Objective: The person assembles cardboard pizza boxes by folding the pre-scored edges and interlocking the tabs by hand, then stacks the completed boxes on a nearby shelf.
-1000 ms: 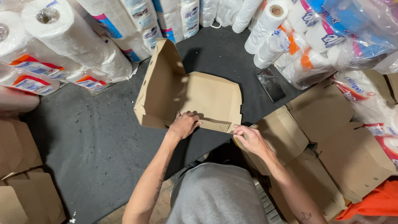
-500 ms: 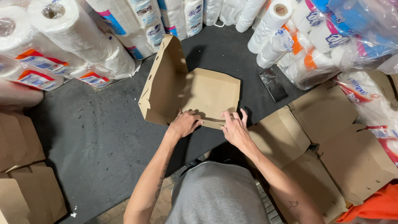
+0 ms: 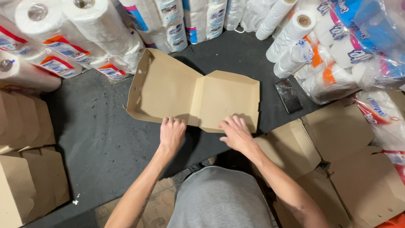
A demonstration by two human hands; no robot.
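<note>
A brown box [image 3: 192, 95] lies open on the dark floor [image 3: 97, 143]. Left hand [image 3: 172, 133], fingers curled, and right hand [image 3: 235, 134], fingers spread, press its near edge.

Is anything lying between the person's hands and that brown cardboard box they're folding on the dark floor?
Nothing visible does. The left hand and the right hand both rest directly on the near edge of the flat brown cardboard box. The black phone and the wrapped paper rolls lie off to the sides.
</note>
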